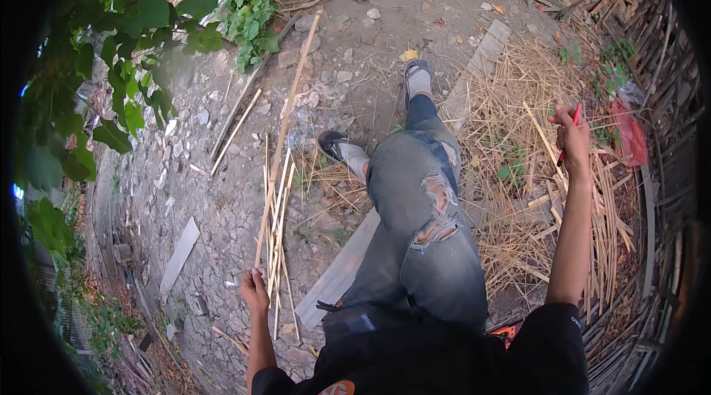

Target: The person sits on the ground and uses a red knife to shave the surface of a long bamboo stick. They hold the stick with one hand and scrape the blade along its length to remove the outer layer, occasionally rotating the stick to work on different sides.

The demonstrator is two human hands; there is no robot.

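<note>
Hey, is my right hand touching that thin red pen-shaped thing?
Touching. The head view shows the right hand gripping the thin red pen-shaped thing, its two ends sticking out on opposite sides of the hand.

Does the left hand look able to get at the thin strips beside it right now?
Probably yes: the thin strips lie just right of the left hand and nothing visible blocks the way, though it holds the long strip, which it may need to release first.

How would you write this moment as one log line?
left hand: holds long stick | right hand: holds red tool | nearby: straw, plank
</note>
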